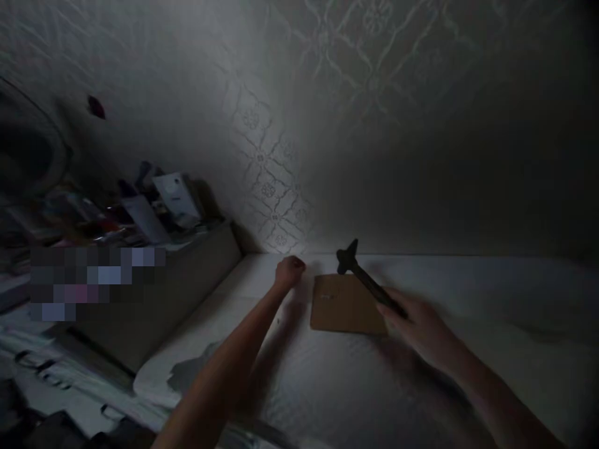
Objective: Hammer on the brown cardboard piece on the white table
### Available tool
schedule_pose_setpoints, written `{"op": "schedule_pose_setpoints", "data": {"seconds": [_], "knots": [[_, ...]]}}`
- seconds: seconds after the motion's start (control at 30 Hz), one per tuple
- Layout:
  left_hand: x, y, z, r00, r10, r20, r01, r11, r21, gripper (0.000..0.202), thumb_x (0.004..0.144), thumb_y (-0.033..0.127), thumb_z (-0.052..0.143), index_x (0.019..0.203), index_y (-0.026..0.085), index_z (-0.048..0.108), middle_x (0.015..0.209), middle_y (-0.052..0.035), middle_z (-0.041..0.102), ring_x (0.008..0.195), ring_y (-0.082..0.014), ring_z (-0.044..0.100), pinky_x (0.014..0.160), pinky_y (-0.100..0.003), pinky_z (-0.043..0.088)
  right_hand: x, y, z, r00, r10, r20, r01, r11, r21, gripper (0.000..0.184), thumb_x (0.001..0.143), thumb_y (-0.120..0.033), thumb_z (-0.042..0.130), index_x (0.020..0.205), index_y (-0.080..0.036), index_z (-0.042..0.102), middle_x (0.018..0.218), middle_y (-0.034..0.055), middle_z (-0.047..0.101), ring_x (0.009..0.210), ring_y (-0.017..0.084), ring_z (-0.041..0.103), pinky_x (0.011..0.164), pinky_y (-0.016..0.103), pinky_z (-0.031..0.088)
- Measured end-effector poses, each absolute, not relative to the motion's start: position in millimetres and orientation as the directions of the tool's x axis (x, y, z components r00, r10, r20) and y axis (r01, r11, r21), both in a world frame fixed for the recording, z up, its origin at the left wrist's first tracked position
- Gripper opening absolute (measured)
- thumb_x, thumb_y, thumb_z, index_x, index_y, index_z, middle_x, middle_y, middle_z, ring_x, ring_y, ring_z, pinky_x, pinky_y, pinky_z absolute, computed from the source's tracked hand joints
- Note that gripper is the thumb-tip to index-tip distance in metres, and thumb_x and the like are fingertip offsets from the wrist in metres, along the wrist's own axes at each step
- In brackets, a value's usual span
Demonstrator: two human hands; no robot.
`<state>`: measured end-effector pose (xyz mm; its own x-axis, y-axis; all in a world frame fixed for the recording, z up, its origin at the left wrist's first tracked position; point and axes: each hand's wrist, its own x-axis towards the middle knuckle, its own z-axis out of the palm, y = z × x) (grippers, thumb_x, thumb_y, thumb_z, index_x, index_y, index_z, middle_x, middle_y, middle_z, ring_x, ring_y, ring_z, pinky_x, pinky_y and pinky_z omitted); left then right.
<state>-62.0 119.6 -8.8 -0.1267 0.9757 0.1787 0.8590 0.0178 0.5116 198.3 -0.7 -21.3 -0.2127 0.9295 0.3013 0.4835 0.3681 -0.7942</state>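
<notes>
My right hand [409, 315] is wrapped round the handle of a dark hammer [369, 282], its head raised and tilted up to the left. Beneath the hammer head, a flat brown board [344, 305] that looks like cardboard or wood lies on the white surface. A small pale mark or thin item [328, 297] shows on its left half, too blurred to name. My left hand [290, 272] is closed just beyond the board's upper left corner, apart from it. Whatever those fingers hold, if anything, cannot be made out.
The white tabletop [224, 280] runs back to a patterned wall [397, 156]. At left, a grey cabinet [187, 299] carries a white box [175, 196], a round mirror [28, 143] and blurred small items. Some grey material [189, 371] lies under my left forearm. The light is dim.
</notes>
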Motion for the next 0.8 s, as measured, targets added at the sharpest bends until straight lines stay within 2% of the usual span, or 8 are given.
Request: {"op": "schedule_pose_setpoints", "data": {"seconds": [0.07,0.13,0.23,0.37,0.57,0.8], "knots": [[-46.0,104.9,-10.8,-0.026,0.981,0.191,0.741,-0.109,0.662,0.015,0.073,0.022,0.061,0.084,0.016,0.067,0.082,-0.006,0.07,0.079,-0.0164,0.063,0.071,-0.024,0.047,198.2,-1.0,-20.3,-0.216,0.93,0.296,0.489,0.365,-0.792,0.039,0.085,-0.037,0.043,0.118,-0.02,0.056,0.108,0.0071,0.065,0.099,0.025,0.06,0.085,0.037,0.047],[-29.0,88.7,-17.0,0.09,0.98,0.18,0.532,-0.2,0.823,0.014,0.069,0.021,0.062,0.08,0.013,0.066,0.077,-0.0053,0.068,0.072,-0.0151,0.062,0.067,-0.024,0.047,198.1,-0.9,-19.9,-0.214,0.931,0.296,0.494,0.365,-0.789,0.039,0.085,-0.036,0.044,0.118,-0.02,0.056,0.106,0.0065,0.066,0.097,0.024,0.061,0.084,0.036,0.048],[-10.0,69.2,-28.2,0.2,0.972,0.126,0.296,-0.183,0.937,0.01,0.067,0.019,0.063,0.074,0.012,0.063,0.073,-0.004,0.066,0.065,-0.0125,0.059,0.063,-0.023,0.046,198.4,-0.3,-20.6,-0.208,0.928,0.309,0.5,0.373,-0.781,0.039,0.084,-0.035,0.044,0.118,-0.021,0.056,0.108,0.0059,0.065,0.099,0.025,0.06,0.086,0.036,0.046],[-2.4,60.7,-33.5,0.264,0.961,0.077,0.225,-0.139,0.964,0.014,0.064,0.021,0.068,0.072,0.012,0.062,0.073,-0.0032,0.065,0.065,-0.0118,0.057,0.063,-0.023,0.045,198.8,0.7,-21.5,-0.201,0.936,0.29,0.519,0.353,-0.779,0.04,0.085,-0.036,0.042,0.119,-0.018,0.054,0.111,0.0075,0.064,0.101,0.025,0.06,0.087,0.036,0.046],[-4.2,63.3,-31.6,0.254,0.964,0.074,0.175,-0.121,0.977,0.013,0.063,0.018,0.068,0.071,0.013,0.06,0.075,-0.0037,0.065,0.069,-0.0123,0.058,0.068,-0.024,0.045,198.7,0.2,-19.7,-0.22,0.936,0.275,0.527,0.351,-0.774,0.041,0.085,-0.036,0.041,0.12,-0.019,0.054,0.111,0.007,0.064,0.101,0.025,0.06,0.086,0.035,0.046],[-8.5,66.6,-38.1,0.244,0.965,0.093,0.33,-0.173,0.928,0.018,0.066,0.023,0.067,0.079,0.013,0.062,0.078,-0.0043,0.067,0.071,-0.0133,0.06,0.064,-0.022,0.046,205.5,0.2,-19.3,-0.247,0.938,0.244,0.52,0.34,-0.784,0.039,0.084,-0.036,0.043,0.118,-0.02,0.056,0.109,0.0055,0.065,0.101,0.026,0.059,0.084,0.035,0.047]]}}
